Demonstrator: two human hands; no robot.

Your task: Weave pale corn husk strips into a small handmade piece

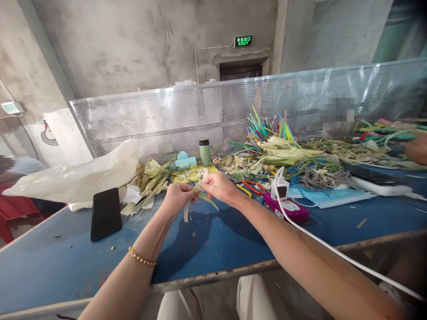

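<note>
Both hands meet in front of me above the blue table (200,249). My left hand (180,198) is closed in a pinch on pale green corn husk strips (209,202), whose ends hang below the fingers. Close beside it, my right hand (218,184) pinches the same husk strips from the other side, with a pale end sticking up above the fingers. Behind the hands lies a yellow sheet (213,169) with small scraps on it. Scissors with red handles (255,187) rest just right of my right hand.
Left are a black phone (106,214), a plastic bag (83,175) and loose husks (151,178). A green bottle (204,153) stands behind. To the right are a purple power strip (290,209), a white cable (320,246), cords (320,175) and another person's hand (416,149).
</note>
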